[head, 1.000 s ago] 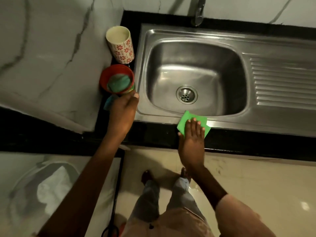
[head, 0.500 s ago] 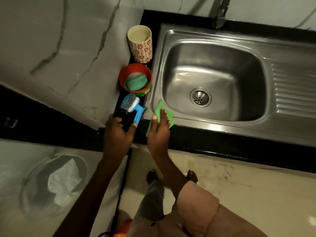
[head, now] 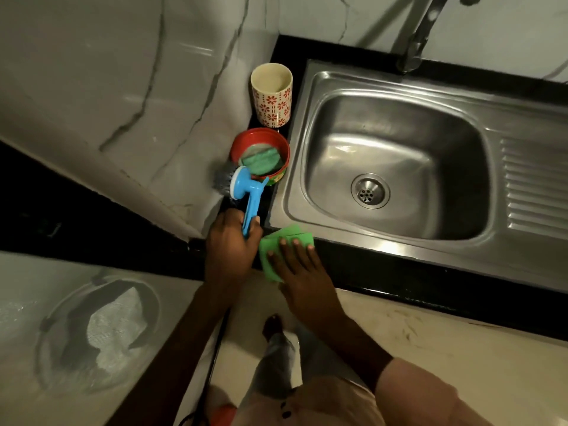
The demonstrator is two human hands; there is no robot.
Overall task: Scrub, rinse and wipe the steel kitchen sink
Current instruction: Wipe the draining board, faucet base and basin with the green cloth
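Note:
The steel sink point(head: 310, 130) fills the upper right, its drain point(head: 370, 191) in the middle of the bowl and a ribbed drainboard point(head: 534, 186) to the right. My left hand point(head: 230, 244) grips the handle of a blue dish brush point(head: 246, 192), whose bristled head points up toward the wall beside the red bowl. My right hand point(head: 299, 265) lies flat with straight fingers on a green cloth point(head: 270, 241) at the sink's near left corner, over the black counter edge.
A red bowl point(head: 239, 142) holding a green scrub pad point(head: 261, 162) and a floral cup point(head: 272, 95) stand on the counter strip left of the sink. The tap point(head: 415, 41) rises at the back. A marble wall closes the left side. Floor and my legs lie below.
My left hand picked up the blue brush from beside the red bowl and now holds it by the handle. My right hand slid the green cloth left along the sink's front rim to its corner.

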